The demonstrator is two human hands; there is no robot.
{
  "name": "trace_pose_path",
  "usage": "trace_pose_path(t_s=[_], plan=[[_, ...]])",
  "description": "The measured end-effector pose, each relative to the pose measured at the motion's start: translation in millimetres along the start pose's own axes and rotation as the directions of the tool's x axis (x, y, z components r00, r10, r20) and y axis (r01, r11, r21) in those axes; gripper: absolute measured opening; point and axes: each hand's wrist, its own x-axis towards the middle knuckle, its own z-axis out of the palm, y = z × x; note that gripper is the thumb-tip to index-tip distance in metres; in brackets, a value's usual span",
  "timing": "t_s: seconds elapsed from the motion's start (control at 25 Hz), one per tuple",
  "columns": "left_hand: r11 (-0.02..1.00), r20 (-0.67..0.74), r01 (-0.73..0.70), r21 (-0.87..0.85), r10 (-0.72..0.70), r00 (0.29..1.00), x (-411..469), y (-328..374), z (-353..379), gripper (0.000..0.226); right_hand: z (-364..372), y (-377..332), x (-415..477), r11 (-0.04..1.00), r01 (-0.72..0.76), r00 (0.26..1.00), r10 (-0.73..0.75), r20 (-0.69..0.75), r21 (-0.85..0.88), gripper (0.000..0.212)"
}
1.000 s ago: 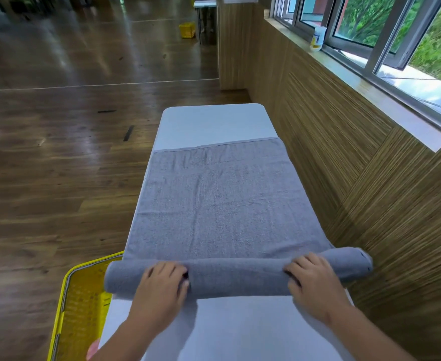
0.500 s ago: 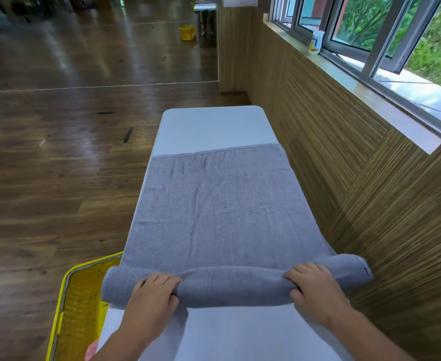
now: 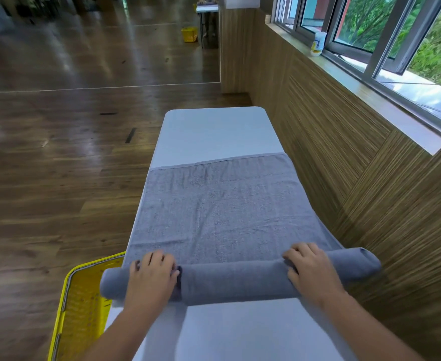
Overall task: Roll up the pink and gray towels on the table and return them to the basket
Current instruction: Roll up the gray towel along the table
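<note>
While both hands press palms-down on the rolled part of the gray towel [image 3: 214, 217], the left hand [image 3: 150, 276] near one end and the right hand [image 3: 312, 269] near the other, fingers curled loosely over it, the roll's long axis runs crosswise. Its soft, nubby flat stretch lies ahead on the smooth white desk [image 3: 214, 131]. A yellow perforated basket [image 3: 84, 308] sits lower left.

Long white rectangular table [image 3: 214, 131] carries a gray terry towel [image 3: 219, 209]: near end rolled into a tube under both hands' grip, flat stretch beyond the grip, bare tabletop past its hem.
</note>
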Motion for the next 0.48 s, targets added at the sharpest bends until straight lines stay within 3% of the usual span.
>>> trace_pose_path(t_s=[0.12, 0.24, 0.32, 0.48], plan=[[0.989, -0.055, -0.133, -0.068, 0.13, 0.99, -21, 13, 6, 0.022, 5, -6, -22, 0.993, 0.116, 0.993, -0.116, 0.0, 0.029, 0.022], [0.989, 0.024, -0.137, -0.059, 0.138, 0.99, -31, 5, 17, 0.057, 10, -3, -35, 0.997, 0.071, 0.988, -0.066, 0.138, -0.03, 0.049], [0.992, 0.021, -0.106, -0.062, 0.107, 0.994, -25, 2, 17, 0.052, 12, -1, -31, 0.998, 0.032, 0.989, -0.024, 0.145, -0.056, 0.05], [0.99, 0.043, -0.087, -0.114, 0.092, 0.995, -23, 2, 7, 0.032, 1, -3, -28, 0.999, 0.009, 0.988, -0.002, 0.155, -0.045, 0.029]])
